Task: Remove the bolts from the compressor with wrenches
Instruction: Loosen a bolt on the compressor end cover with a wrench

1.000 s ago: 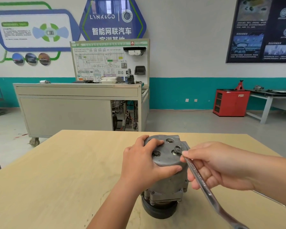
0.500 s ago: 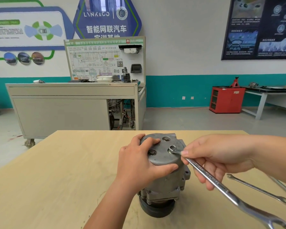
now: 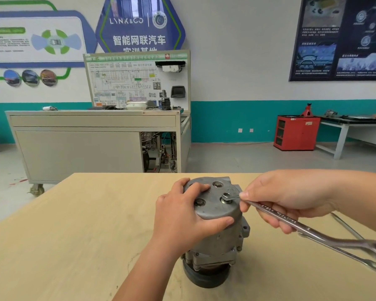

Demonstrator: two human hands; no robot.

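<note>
A grey metal compressor (image 3: 217, 237) stands upright on its black pulley on the wooden table (image 3: 63, 235). Its round top plate carries three visible bolts; one bolt (image 3: 226, 196) at the right has the end of a silver wrench (image 3: 295, 225) set on it. My right hand (image 3: 291, 198) grips the wrench shaft just right of the compressor, index finger stretched toward the wrench head. My left hand (image 3: 187, 216) grips the top of the compressor from the left, thumb along the front edge, fingers over the plate. Two more bolts (image 3: 218, 184) (image 3: 199, 202) sit uncovered.
Two thinner wrenches (image 3: 352, 256) (image 3: 345, 225) lie on the table at the right, partly under the held one. Beyond the table stand a grey training bench (image 3: 91, 144) on casters, a red cabinet (image 3: 295, 132) and a white side table (image 3: 356, 127).
My right hand has swung the wrench handle counter-clockwise, from pointing toward me to pointing right. The left hand keeps its grip on the compressor.
</note>
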